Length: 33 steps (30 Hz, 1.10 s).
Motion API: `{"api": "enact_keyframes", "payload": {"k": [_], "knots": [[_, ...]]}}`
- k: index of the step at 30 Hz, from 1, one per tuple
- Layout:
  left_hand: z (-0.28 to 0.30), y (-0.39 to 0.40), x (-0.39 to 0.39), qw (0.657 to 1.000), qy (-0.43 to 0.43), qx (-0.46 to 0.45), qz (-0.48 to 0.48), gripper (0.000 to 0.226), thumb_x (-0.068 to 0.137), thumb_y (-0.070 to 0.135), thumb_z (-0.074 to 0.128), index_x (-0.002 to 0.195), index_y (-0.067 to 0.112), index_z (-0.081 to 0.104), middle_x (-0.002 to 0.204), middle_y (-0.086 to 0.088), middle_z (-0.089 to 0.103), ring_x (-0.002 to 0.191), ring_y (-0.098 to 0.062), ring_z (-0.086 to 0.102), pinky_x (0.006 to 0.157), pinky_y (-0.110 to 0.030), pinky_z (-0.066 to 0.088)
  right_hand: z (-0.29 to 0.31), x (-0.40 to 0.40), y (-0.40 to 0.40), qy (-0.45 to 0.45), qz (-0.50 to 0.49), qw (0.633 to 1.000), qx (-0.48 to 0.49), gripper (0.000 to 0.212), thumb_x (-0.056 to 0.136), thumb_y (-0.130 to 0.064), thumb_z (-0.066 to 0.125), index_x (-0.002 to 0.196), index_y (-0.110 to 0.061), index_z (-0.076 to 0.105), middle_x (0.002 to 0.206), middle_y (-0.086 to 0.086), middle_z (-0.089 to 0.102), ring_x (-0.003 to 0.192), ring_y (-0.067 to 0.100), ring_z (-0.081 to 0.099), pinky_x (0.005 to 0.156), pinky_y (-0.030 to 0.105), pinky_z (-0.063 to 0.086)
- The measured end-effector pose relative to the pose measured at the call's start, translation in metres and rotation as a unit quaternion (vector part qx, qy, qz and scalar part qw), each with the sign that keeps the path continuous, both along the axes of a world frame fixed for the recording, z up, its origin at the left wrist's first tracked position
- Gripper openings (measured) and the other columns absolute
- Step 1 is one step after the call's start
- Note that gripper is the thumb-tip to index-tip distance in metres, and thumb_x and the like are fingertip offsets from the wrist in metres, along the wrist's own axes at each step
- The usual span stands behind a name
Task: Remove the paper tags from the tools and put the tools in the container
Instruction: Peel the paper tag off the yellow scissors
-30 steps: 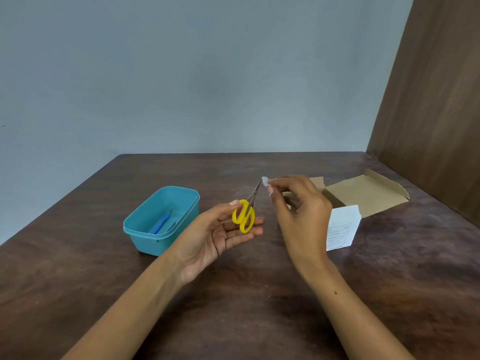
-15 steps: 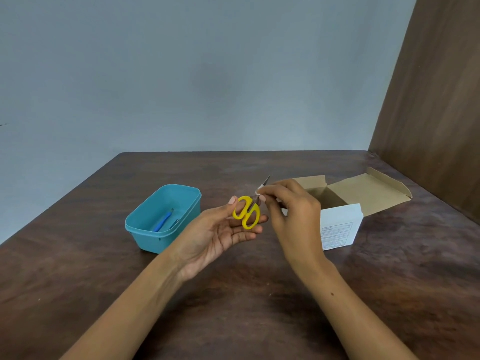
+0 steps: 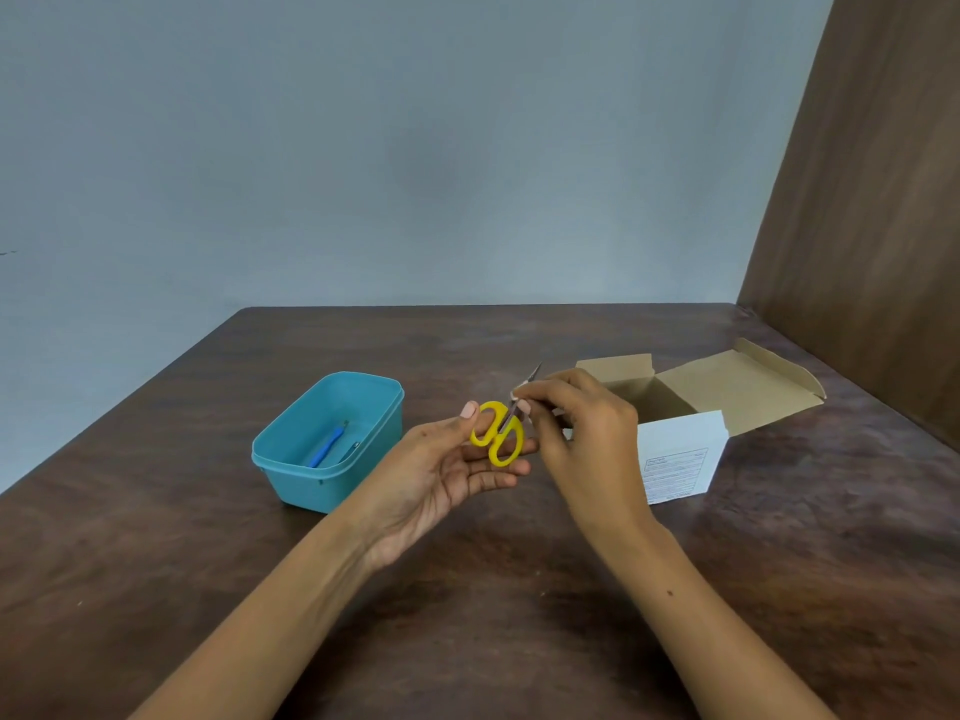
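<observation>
The left hand cradles yellow-handled scissors over the middle of the worktop, thumb pressing one loop. The right hand pinches the blades. The teal container sits toward the left edge, holding a blue tool.

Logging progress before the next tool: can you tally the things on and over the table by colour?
Yellow: 1, the scissors, held in the left hand with the right hand pinching at the blades.
Teal: 1, the container.
Blue: 1, the blue-handled tool inside it.
Brown and white: 1, the open cardboard box.
Total: 4. A second small item beside the blue tool is too small to identify.
</observation>
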<state>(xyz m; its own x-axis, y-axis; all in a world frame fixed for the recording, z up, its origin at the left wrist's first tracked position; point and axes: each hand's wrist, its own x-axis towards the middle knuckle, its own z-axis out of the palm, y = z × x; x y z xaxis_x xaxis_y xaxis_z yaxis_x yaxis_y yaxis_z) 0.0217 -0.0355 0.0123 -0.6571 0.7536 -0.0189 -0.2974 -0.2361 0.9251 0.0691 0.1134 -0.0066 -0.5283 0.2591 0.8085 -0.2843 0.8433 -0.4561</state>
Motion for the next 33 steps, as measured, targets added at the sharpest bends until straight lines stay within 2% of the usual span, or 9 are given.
{"api": "enact_keyframes", "payload": {"k": [5,11,15,18,23,28,31,33], "knots": [[-0.0016,0.0000,-0.0045,1.000,0.000,0.007,0.028,0.040,0.089,0.030,0.047,0.101,-0.002,0.067,0.093,-0.019,0.071,0.081,-0.025,0.069,0.074,-0.029,0.058,-0.0001,0.0011,-0.0022,-0.035,0.041,0.998,0.034,0.014,0.082,-0.007,0.067,0.092,-0.013,0.074,0.086,0.003,0.067,0.075,0.016,0.062,0.060,0.035,0.055],[-0.0019,-0.0005,-0.0052,0.999,-0.002,0.007,0.041,0.039,0.095,0.028,0.042,0.097,-0.001,0.068,0.094,-0.019,0.071,0.083,-0.026,0.070,0.077,-0.030,0.058,0.0017,0.0022,-0.0024,-0.012,0.061,0.997,0.043,0.015,0.079,-0.008,0.066,0.090,-0.013,0.075,0.086,0.000,0.070,0.074,0.011,0.064,0.061,0.028,0.053],[-0.0018,0.0017,-0.0027,1.000,0.001,-0.002,0.012,0.042,0.092,0.029,0.043,0.109,-0.003,0.064,0.100,-0.022,0.070,0.087,-0.028,0.070,0.081,-0.031,0.058,0.0023,0.0044,-0.0005,0.019,0.036,0.999,0.022,0.013,0.079,-0.006,0.068,0.089,-0.011,0.075,0.083,0.001,0.072,0.073,0.009,0.064,0.063,0.021,0.051],[-0.0042,0.0025,-0.0034,1.000,-0.008,0.002,0.020,0.043,0.093,0.027,0.043,0.110,-0.007,0.062,0.103,-0.025,0.068,0.091,-0.030,0.070,0.085,-0.034,0.056,0.0027,0.0038,-0.0008,0.008,0.043,0.999,0.028,0.010,0.080,-0.011,0.067,0.087,-0.013,0.075,0.081,0.000,0.071,0.070,0.009,0.064,0.061,0.025,0.052],[-0.0089,0.0009,-0.0090,0.997,-0.037,0.024,0.057,0.038,0.096,0.023,0.044,0.109,-0.008,0.061,0.104,-0.023,0.067,0.096,-0.025,0.069,0.087,-0.036,0.056,0.0001,0.0018,-0.0032,-0.042,0.112,0.990,0.068,0.017,0.080,-0.004,0.068,0.090,-0.016,0.074,0.083,-0.001,0.071,0.077,0.013,0.066,0.064,0.035,0.054],[-0.0087,0.0022,-0.0084,0.998,-0.030,0.012,0.054,0.036,0.095,0.024,0.045,0.104,-0.004,0.065,0.102,-0.023,0.069,0.096,-0.027,0.069,0.089,-0.036,0.054,0.0005,0.0015,-0.0002,-0.038,0.103,0.991,0.076,0.014,0.080,-0.006,0.068,0.088,-0.016,0.074,0.081,-0.001,0.071,0.075,0.013,0.066,0.061,0.035,0.054],[-0.0083,0.0030,-0.0054,0.999,-0.016,-0.009,0.034,0.039,0.097,0.024,0.041,0.106,-0.006,0.064,0.107,-0.025,0.068,0.101,-0.034,0.067,0.092,-0.037,0.052,0.0022,0.0019,0.0037,-0.027,0.071,0.996,0.057,0.012,0.080,-0.010,0.065,0.085,-0.015,0.074,0.078,0.000,0.070,0.070,0.012,0.064,0.059,0.033,0.052],[-0.0086,0.0024,-0.0054,0.999,-0.017,-0.004,0.035,0.039,0.097,0.024,0.042,0.106,-0.007,0.064,0.106,-0.025,0.068,0.101,-0.034,0.067,0.091,-0.037,0.052,0.0027,0.0018,0.0046,-0.028,0.086,0.994,0.057,0.013,0.079,-0.006,0.066,0.085,-0.014,0.074,0.079,0.000,0.071,0.071,0.011,0.064,0.061,0.032,0.052]]}}
